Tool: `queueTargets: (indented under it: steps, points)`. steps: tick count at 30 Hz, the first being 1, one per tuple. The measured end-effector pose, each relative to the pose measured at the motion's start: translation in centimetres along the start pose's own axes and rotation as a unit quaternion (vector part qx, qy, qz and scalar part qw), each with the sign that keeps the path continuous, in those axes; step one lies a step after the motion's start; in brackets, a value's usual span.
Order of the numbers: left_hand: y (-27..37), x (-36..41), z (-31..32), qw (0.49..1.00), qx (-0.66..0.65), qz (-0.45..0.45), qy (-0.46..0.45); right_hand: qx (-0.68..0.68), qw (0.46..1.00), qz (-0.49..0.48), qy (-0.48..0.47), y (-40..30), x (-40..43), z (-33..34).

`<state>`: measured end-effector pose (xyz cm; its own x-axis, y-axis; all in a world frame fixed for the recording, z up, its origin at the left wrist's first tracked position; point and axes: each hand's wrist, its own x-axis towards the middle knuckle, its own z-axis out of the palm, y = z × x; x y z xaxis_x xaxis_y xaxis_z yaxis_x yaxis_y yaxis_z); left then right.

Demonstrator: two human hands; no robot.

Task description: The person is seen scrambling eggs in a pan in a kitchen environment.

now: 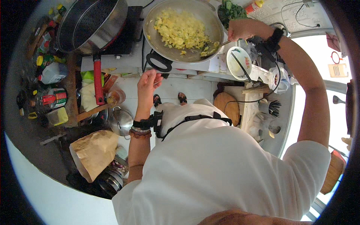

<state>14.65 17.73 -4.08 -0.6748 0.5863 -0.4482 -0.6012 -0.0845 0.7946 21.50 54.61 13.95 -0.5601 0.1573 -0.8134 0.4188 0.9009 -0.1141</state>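
Scrambled egg with green bits (181,29) lies in a wide metal frying pan (152,42) at the top middle of the head view. My right hand (242,29) grips the handle of a metal spatula or spoon (224,43). Egg covers its head, which rests inside the pan's right rim. My left hand (149,80) is just below the pan's black loop handle (159,62), apparently apart from it, with fingers half curled. A thin pale line shows at those fingers; whether it is a held object is unclear.
Left of the pan, a large steel pot (92,31) with a red handle (98,81) stands on a black cooktop (132,31). Right are a bowl with chopsticks (239,63) and leafy greens (232,12). A cable (277,76) hangs near my right arm. A paper bag (95,152) sits lower left.
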Motion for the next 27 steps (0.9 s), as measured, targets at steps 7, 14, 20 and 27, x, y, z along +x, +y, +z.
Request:
queueTargets:
  steps: [7,14,20,27]
  points:
    - [0.0,0.9,1.1,0.999,0.018,0.020,-0.039,-0.306,0.764,-0.246,0.512,8.1,14.0,4.6]
    - [0.2,1.2,-0.2,0.999,0.028,0.015,-0.022,-0.275,0.829,-0.068,0.483,-2.9,4.7,3.1]
    - [0.9,0.7,0.2,0.998,0.040,0.026,-0.044,-0.432,0.808,-0.043,0.398,2.4,2.1,0.6]
    - [-0.3,1.6,0.0,0.997,0.026,0.039,-0.065,0.122,0.887,-0.239,0.376,-2.9,11.4,11.0]
